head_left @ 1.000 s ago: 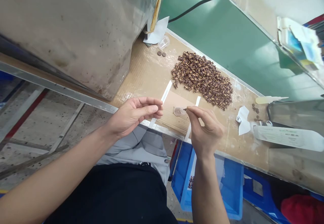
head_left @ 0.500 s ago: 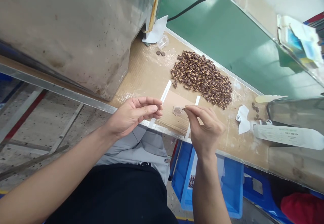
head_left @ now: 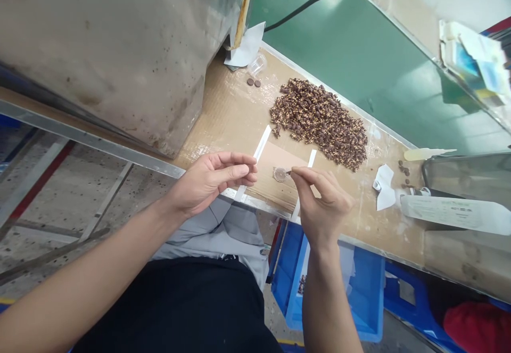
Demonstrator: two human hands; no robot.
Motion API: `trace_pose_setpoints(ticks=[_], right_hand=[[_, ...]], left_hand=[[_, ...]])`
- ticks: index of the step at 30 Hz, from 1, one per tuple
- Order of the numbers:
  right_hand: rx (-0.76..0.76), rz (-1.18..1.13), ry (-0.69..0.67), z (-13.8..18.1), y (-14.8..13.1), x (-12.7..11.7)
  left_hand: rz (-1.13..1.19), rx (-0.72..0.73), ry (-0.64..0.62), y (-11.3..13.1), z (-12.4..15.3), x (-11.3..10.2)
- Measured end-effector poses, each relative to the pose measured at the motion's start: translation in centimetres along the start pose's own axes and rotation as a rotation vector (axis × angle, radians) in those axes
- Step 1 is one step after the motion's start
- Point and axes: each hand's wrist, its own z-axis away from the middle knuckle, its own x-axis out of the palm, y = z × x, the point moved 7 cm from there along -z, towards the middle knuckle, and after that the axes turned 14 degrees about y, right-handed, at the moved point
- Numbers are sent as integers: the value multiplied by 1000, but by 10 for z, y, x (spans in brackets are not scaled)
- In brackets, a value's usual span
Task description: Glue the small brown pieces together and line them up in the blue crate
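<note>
My left hand point(head_left: 211, 180) hovers at the bench's near edge with its fingers curled and pressed together; what it holds, if anything, is hidden. Just beyond its fingertips lies a white strip point(head_left: 259, 148). My right hand point(head_left: 321, 204) pinches a tiny dark part at its fingertips, right beside a small clear round dish point(head_left: 280, 174) on the cardboard. A second white strip point(head_left: 310, 158) passes under that hand. A heap of small brown parts with gold leads point(head_left: 319, 124) lies further back on the bench.
A large metal housing point(head_left: 120, 49) fills the left. A green conveyor belt point(head_left: 359, 60) with a black cable runs behind the bench. A glue bottle point(head_left: 427, 154), torn paper, loose parts and a flat packet point(head_left: 455, 212) lie right. Blue bins point(head_left: 359, 300) sit below.
Almost nothing has moved. My right hand's fingertips shifted slightly left, closer to the clear dish. The left hand stays as it was.
</note>
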Motion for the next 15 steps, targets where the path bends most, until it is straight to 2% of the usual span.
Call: trace_pose_setpoints(ticks=[6,15], right_hand=[[21,14,-2,3,2,-1],[-51,1,9,3,-1,-3]], left_hand=[[-7,-1,3,-1,0,0],[-16,6,3,-2,-1,0]])
